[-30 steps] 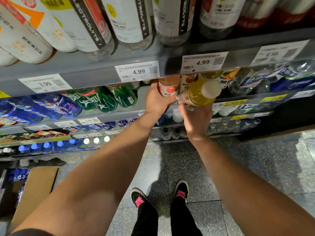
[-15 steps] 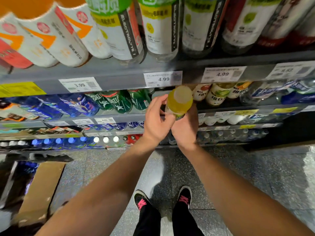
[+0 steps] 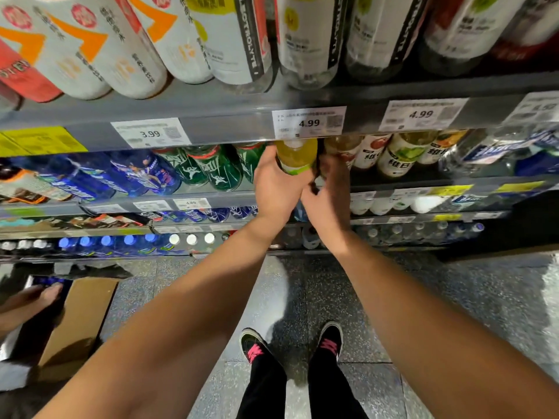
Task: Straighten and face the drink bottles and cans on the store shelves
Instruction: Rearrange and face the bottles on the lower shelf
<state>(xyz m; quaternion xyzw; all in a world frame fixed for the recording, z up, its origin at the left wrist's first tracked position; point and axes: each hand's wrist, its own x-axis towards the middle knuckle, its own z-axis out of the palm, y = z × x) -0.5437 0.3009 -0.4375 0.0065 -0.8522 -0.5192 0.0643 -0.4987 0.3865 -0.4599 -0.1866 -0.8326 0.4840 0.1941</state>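
Nearest the camera, two black shoes with pink marks (image 3: 292, 346) stood on the speckled grey floor (image 3: 453, 313), and a flattened cardboard box (image 3: 80, 322) lay at the near left. Both bare forearms reached up and away toward the shelves. The left hand (image 3: 276, 189) wrapped around the yellow drink bottle (image 3: 295, 155), its fingers curled about the bottle's left side and lower body so that the bottle sat between fingers and thumb, grasped. The right hand (image 3: 328, 195) was just beside it on the right, touching the left hand at the heel; its fingers reached into the shadow on the bottle's right side, and whether they gripped that bottle or the neighbouring one could not be told. The bottle stood at the front of the second shelf, its white cap tucked just under the 4.99 price tag (image 3: 308, 124). Green bottles (image 3: 217, 169) lay left of it, white-labelled fruit drink bottles (image 3: 396, 155) right. Farther up, large white-labelled bottles (image 3: 308, 37) lined the top shelf.
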